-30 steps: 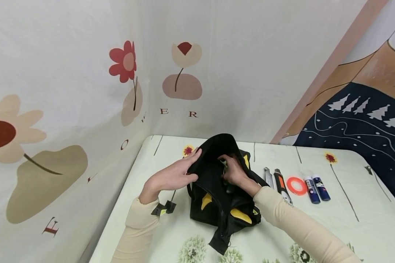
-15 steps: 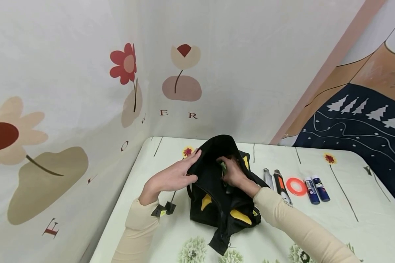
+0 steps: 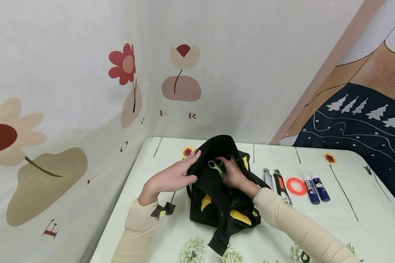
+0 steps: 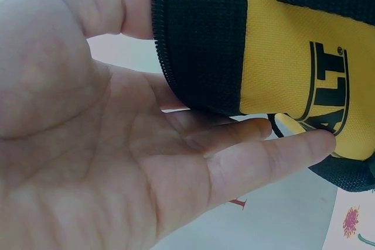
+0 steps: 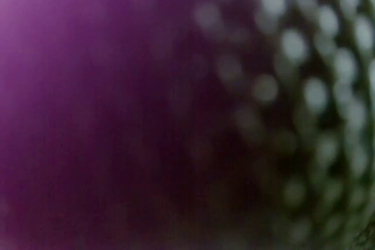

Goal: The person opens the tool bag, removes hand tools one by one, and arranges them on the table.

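Note:
A black and yellow tool bag [image 3: 204, 215] stands on the table with its zipped mouth spread wide. Against the left side of the mouth rests my left hand [image 3: 171, 178]. Close up in the left wrist view, that hand [image 4: 117, 127] has fairly straight fingers touching the bag's fabric [image 4: 281, 74], with the thumb tip hidden behind the zip edge. Inside the mouth, my right hand [image 3: 233, 173] grips green-handled scissors [image 3: 216, 166]; one finger loop shows beside the fingers, while the blades are hidden. Only a dark purple blur with pale spots fills the right wrist view.
Right of the bag lie a silver utility knife [image 3: 268, 178], an orange and black utility knife [image 3: 281, 185], an orange tape ring [image 3: 304, 187] and two blue glue sticks [image 3: 311, 190]. Printed fabric walls [image 3: 237, 91] rise behind and left of the table [image 3: 342, 175].
The green scissors loop has swung out to the left of my right hand, into plain sight, with the fingers shifting slightly around it. My left hand and the bag stay put.

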`<act>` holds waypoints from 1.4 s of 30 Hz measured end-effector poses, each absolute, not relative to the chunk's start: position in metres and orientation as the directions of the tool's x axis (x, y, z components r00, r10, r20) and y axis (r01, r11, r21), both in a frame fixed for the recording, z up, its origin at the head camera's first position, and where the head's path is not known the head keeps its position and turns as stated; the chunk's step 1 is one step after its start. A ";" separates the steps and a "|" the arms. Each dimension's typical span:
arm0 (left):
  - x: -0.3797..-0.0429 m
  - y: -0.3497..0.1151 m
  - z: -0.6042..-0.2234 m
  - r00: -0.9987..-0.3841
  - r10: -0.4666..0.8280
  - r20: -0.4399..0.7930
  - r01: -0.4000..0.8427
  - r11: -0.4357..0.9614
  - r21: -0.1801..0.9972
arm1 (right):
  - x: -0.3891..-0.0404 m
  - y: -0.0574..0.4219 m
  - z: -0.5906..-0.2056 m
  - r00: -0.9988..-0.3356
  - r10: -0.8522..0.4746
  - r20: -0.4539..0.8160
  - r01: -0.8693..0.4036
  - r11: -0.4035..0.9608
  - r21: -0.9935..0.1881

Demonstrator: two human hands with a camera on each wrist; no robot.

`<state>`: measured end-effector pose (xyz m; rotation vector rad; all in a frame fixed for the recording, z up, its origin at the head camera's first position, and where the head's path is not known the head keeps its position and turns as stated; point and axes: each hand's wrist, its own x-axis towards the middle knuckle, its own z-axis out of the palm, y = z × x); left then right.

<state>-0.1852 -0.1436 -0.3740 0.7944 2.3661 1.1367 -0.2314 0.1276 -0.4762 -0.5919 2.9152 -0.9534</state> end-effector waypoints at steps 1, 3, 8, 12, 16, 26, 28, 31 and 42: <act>-0.185 -0.144 -0.374 -0.760 0.641 -0.103 0.321 0.509 0.799 | -0.232 0.128 -0.476 -0.929 -0.355 0.100 -0.345 0.739 -0.579; -0.185 -0.144 -0.374 -0.761 0.642 -0.100 0.323 0.507 0.799 | -0.233 0.128 -0.477 -0.932 -0.350 0.098 -0.338 0.736 -0.587; -0.186 -0.144 -0.374 -0.758 0.645 -0.094 0.328 0.503 0.800 | -0.231 0.127 -0.474 -0.938 -0.336 0.079 -0.315 0.741 -0.593; -0.186 -0.144 -0.374 -0.759 0.645 -0.094 0.330 0.504 0.798 | -0.232 0.126 -0.474 -0.936 -0.344 0.070 -0.315 0.737 -0.598; -0.186 -0.144 -0.374 -0.759 0.644 -0.095 0.330 0.506 0.797 | -0.233 0.126 -0.475 -0.932 -0.359 0.054 -0.310 0.711 -0.631; -0.184 -0.146 -0.375 -0.756 0.648 -0.092 0.333 0.501 0.799 | -0.234 0.125 -0.474 -0.927 -0.375 0.015 -0.265 0.626 -0.733; -0.184 -0.146 -0.375 -0.755 0.650 -0.089 0.337 0.501 0.797 | -0.234 0.124 -0.473 -0.928 -0.373 0.005 -0.251 0.615 -0.748; -0.184 -0.146 -0.375 -0.755 0.650 -0.087 0.341 0.502 0.795 | -0.233 0.123 -0.473 -0.932 -0.362 -0.024 -0.208 0.587 -0.783; -0.186 -0.145 -0.374 -0.755 0.648 -0.094 0.335 0.506 0.795 | -0.229 0.123 -0.465 -0.942 -0.332 -0.058 -0.129 0.516 -0.847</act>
